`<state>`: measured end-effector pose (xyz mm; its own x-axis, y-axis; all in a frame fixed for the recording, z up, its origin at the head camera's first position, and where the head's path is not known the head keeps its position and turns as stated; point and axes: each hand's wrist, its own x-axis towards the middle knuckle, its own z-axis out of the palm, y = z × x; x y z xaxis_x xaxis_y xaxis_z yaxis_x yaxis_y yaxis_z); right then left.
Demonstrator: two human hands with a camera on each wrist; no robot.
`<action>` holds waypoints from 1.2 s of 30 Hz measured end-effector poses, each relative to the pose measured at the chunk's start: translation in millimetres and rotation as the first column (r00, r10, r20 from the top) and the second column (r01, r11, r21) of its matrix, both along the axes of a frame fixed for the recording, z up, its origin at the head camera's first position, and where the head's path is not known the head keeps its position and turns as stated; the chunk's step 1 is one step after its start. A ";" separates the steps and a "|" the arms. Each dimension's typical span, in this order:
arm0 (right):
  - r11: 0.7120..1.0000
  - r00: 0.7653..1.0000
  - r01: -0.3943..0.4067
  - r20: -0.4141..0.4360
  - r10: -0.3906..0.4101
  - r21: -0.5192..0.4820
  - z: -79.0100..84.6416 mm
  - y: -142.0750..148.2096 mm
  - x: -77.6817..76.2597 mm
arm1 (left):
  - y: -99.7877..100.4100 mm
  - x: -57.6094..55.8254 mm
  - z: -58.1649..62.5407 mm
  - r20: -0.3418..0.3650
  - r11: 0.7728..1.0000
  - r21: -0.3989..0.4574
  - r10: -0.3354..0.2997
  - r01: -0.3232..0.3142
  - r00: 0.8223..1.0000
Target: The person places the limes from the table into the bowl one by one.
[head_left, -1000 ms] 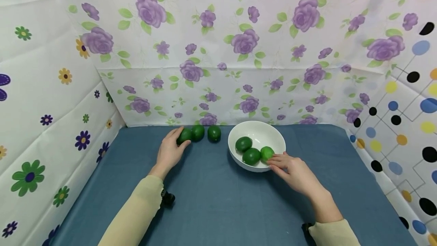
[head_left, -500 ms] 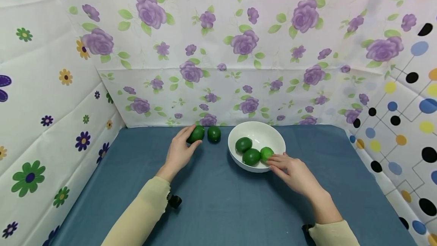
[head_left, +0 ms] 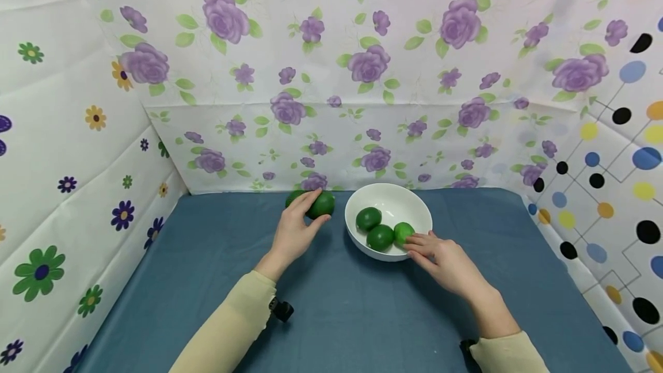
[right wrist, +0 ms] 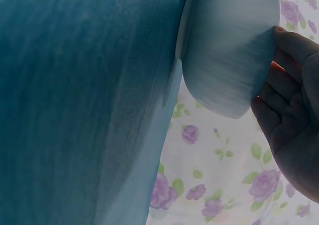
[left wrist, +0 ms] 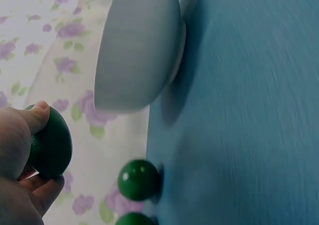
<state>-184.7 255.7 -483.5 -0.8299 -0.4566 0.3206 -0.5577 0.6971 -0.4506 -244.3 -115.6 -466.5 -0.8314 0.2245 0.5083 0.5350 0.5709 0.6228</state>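
My left hand (head_left: pixel 296 232) grips a dark green lime (head_left: pixel 322 205) between thumb and fingers. In the left wrist view, that lime is held clear of the table, to the left of the bowl. Behind the hand, another dark green lime (head_left: pixel 293 196) is partly hidden; the left wrist view shows two limes on the table, the nearer lime (left wrist: pixel 139 179) whole. A white bowl (head_left: pixel 396 200) contains two dark green limes (head_left: pixel 380 238) and a brighter green lime (head_left: pixel 403 233). With fingers over its front right rim and thumb outside, my right hand (head_left: pixel 449 263) holds the bowl.
Blue cloth (head_left: pixel 362 315) covers the table. A floral sheet (head_left: pixel 331 73) hangs along the back edge, with patterned sheets on the left and right sides. A small black camera (head_left: pixel 281 308) is strapped to the left wrist.
The left hand has taken the leftmost lime off the table and carried it rightward, past the other two, toward the bowl. The right hand and the bowl have stayed in place.
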 end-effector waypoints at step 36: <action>1.000 1.000 0.001 0.010 -0.001 -0.004 4.5 -2.3 -0.4 | 105.9 -13.1 9.6 0.163 0.976 -0.109 -0.169 0.189 0.972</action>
<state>-185.1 253.5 -479.0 -0.8334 -0.4547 0.3141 -0.5525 0.6960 -0.4586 -257.5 -9.7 -456.9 -0.8372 0.4296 0.3384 0.5400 0.5518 0.6355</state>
